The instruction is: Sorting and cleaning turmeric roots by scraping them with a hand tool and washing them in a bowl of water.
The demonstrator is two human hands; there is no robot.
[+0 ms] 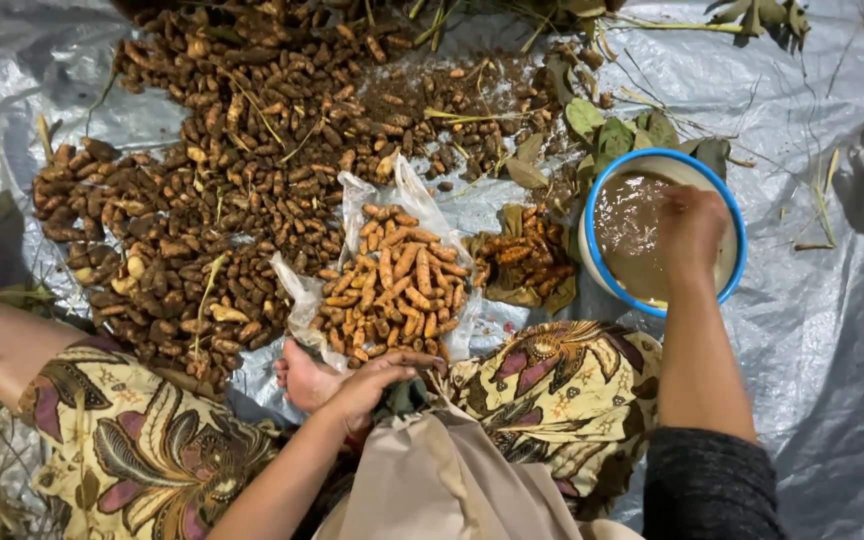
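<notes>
right hand (690, 228): was down in the blue-rimmed bowl (737, 262) at the right of the frame, fingers curled just over the murky brown water (632, 235). looked clenched on something small, but i couldn't tell what, too hidden.
left hand (370, 385): sat low in the middle of the frame, fingers loosely bent and resting on the lap by a bare foot (304, 380), not gripping anything i could make out.
key relation: the washed roots (392, 285) lay just above the left hand in the picture, so the left was clearly the nearer one; the bowl was off to the right of them, under the right hand.
long axis: that orange heap ran roughly bottom to top of the frame, on a crinkly clear plastic bag (352, 200).
second small pile (524, 258): more orange pieces on dry brown leaves, between the bag and the bowl, just beside the bowl's rim.
unwashed heap (222, 170): big spread over the upper left, knobby finger-shaped roots, dull brown and caked in soil, bits of stalk mixed in.
ground sheet (812, 380): shiny silver-grey tarp, wrinkled, with green leaves (617, 130) above the bowl.
clothes: patterned batik cloth (552, 390) over the knees, soft and matte.
</notes>
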